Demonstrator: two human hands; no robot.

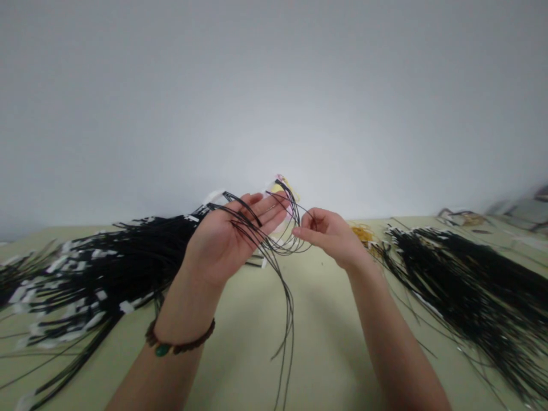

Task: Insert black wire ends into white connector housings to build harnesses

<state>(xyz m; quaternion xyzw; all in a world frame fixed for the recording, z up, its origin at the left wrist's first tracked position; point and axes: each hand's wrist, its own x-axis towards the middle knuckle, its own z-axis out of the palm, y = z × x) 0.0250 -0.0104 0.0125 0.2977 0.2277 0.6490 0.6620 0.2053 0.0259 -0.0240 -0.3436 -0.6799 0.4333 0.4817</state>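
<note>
Across the spread, open fingers of the left hand, thin black cords lie draped, looping over to the right hand, its fingertips pinched together on them

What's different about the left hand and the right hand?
The left hand lies open with its palm up, while the right hand curls its fingers into a pinch. The thin black cords drape across the left hand's palm, but the right hand meets them only at its fingertips. The left wrist wears a brown bead bracelet, and the right wrist is bare. Both hands are held above the pale green table.
</note>
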